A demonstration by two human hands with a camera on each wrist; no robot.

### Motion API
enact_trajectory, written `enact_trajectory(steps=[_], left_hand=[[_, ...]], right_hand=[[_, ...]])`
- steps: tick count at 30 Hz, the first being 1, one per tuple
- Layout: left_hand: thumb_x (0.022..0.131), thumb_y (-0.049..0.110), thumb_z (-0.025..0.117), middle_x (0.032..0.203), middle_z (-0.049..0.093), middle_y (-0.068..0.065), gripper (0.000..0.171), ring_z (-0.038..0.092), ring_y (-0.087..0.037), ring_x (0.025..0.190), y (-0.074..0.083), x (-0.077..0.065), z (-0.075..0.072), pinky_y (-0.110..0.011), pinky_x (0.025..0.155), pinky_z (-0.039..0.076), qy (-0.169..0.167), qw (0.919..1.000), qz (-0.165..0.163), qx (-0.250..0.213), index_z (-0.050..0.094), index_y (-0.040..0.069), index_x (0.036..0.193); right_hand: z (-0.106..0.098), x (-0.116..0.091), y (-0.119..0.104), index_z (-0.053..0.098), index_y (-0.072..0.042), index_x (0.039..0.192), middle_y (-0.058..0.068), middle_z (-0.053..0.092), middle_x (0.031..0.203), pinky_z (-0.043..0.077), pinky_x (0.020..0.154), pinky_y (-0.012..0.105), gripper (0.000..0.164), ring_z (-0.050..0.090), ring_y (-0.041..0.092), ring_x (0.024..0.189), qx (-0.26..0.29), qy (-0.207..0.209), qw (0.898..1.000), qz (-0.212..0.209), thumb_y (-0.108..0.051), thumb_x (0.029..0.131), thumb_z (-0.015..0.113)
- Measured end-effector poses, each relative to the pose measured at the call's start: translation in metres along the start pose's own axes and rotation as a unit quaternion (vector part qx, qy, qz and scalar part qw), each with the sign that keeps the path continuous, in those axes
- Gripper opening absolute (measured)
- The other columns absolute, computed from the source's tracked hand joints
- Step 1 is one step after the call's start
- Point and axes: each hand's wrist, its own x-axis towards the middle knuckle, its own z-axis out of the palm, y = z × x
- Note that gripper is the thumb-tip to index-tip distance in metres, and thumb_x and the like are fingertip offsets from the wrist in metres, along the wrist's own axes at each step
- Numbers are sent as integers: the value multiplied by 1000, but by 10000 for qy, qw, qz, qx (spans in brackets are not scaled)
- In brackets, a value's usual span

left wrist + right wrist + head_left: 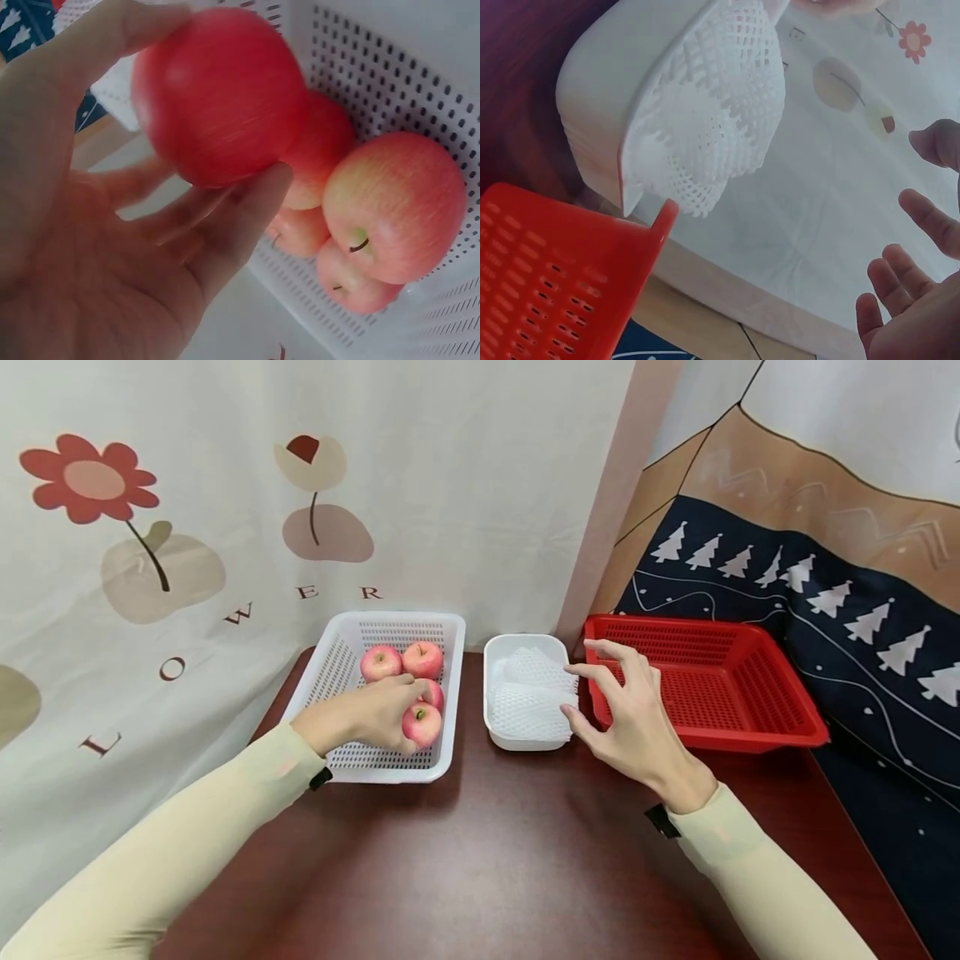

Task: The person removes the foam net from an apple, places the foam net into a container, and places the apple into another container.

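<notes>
In the head view my left hand (375, 714) reaches into a white perforated basket (459, 693) and grips a red apple (422, 725). From the left wrist, thumb and fingers lie around the held apple (221, 97), with several more apples (394, 206) below and beside it. My right hand (633, 714) has its fingers spread and bent, nothing between them. Its fingertips hover at the right edge of white foam fruit nets (532, 710), which lie in a small white tub (489, 693). The right wrist view shows the nets (705, 127) rising over the tub's rim.
A red perforated basket (720, 739) stands right of the tub, behind my right hand. All of these rest on a dark red-brown table (480, 860). A pale printed curtain (480, 485) hangs behind, with a navy tree-patterned cloth (750, 568) at the right.
</notes>
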Motion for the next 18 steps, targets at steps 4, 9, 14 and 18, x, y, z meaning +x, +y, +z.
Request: enact_trajectory(steps=[4, 9, 14, 18], left_hand=[[80, 20, 99, 119, 71, -10, 69, 70, -29, 108, 0, 3, 5, -49, 107, 64, -274, 9993, 102, 252, 66, 3, 138], [82, 16, 97, 105, 63, -6, 61, 64, -23, 97, 3, 5, 9, -38, 90, 59, -743, 9965, -32, 381, 63, 6, 132], [88, 10, 92, 92, 59, -4, 45, 59, -19, 84, 7, 6, 13, -32, 76, 50, -1030, 9935, -104, 471, 60, 9, 119], [90, 12, 92, 88, 58, -1, 43, 58, -17, 81, 8, 5, 14, -31, 77, 51, -955, 9933, -137, 640, 65, 8, 123]], right_hand=[[-1, -3, -2, 76, -11, 141, 24, 61, 161, 40, 101, 61, 50, 57, 44, 146, 17, -175, 9998, 29, -18, 93, 91], [0, -9, -2, 76, -12, 142, 22, 61, 162, 39, 101, 60, 50, 57, 43, 147, 19, -290, 9995, 106, -18, 94, 90], [-3, -14, -1, 76, -12, 141, 23, 61, 163, 39, 101, 61, 49, 57, 45, 147, 16, -302, 9994, 182, -18, 95, 90], [-7, -19, 2, 76, -12, 141, 24, 60, 163, 39, 101, 61, 49, 56, 47, 148, -3, -296, 9992, 257, -17, 95, 90]])
